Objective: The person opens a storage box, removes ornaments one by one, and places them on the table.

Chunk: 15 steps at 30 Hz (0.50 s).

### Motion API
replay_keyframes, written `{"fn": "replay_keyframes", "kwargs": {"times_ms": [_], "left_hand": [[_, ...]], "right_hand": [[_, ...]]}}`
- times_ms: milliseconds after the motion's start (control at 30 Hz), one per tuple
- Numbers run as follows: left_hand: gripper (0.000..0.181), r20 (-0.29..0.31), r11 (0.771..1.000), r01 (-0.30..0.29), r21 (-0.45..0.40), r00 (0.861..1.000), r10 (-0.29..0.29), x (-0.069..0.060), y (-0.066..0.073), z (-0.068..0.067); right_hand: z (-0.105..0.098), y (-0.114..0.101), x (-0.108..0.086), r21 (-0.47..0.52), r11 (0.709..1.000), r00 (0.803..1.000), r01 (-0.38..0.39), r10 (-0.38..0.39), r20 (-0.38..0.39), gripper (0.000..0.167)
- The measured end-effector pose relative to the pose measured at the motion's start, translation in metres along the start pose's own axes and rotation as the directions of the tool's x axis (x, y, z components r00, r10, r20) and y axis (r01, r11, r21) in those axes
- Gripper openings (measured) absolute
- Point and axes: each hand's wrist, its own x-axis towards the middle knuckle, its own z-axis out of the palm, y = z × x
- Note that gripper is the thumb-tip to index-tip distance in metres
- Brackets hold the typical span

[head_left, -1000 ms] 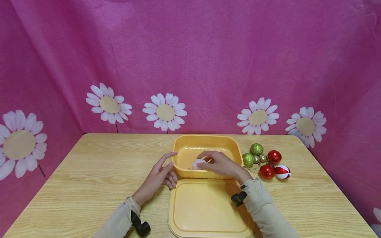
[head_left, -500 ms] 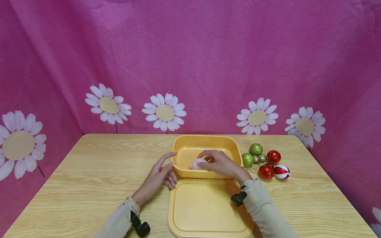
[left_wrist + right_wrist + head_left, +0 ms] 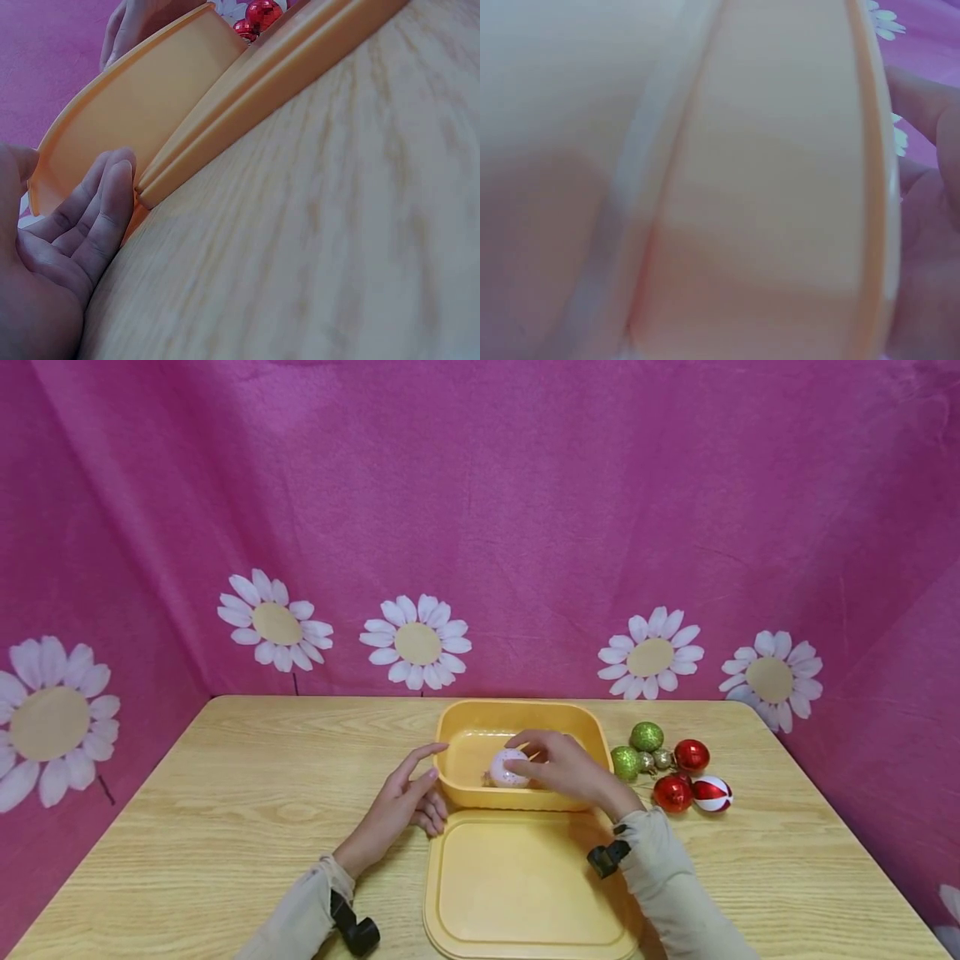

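Observation:
A yellow plastic box [image 3: 472,798] stands without a cover at the table's far middle. Over its near side, my right hand [image 3: 566,768] holds a pale pink speckled Christmas bauble [image 3: 507,770] between thumb and fingers, inside the box's outline. In the right wrist view the box wall hides most of that hand, and the bauble is out of sight. My left hand [image 3: 401,797] rests at the box's left near corner, index finger and thumb along the wall, other fingers loosely bent by the lid. The left wrist view shows these left fingers [image 3: 112,199] beside the lid's corner.
The flat yellow lid [image 3: 532,885] lies on the table in front of the box. Right of the box sit green glitter baubles [image 3: 647,736], small gold ones [image 3: 662,758], red ones [image 3: 691,755] and a red-and-white one [image 3: 712,794]. A pink flowered cloth [image 3: 525,527] hangs behind.
My right hand has shifted slightly right and up, and the pink bauble has moved the same way, showing more of its surface. My left hand has stayed in place.

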Motion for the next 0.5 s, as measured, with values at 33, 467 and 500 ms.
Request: {"fn": "replay_keyframes", "kwargs": {"times_ms": [33,467,500], "left_hand": [[0.042,0.000,1.000,-0.001,0.000,1.000,0.001,0.000,0.000,0.000],[0.042,0.004,1.000,-0.005,-0.012,1.000,0.005,0.001,-0.001,0.000],[0.042,0.001,1.000,-0.006,-0.011,1.000,0.006,0.000,-0.001,0.000]], "right_hand": [[-0.002,-0.001,0.000,0.003,1.000,1.000,0.000,0.000,-0.006,0.031],[-0.020,0.002,-0.013,-0.040,0.999,0.997,0.013,-0.016,-0.071,0.029],[-0.021,0.001,-0.014,-0.045,0.999,0.997,0.006,-0.010,-0.079,0.030]]}}
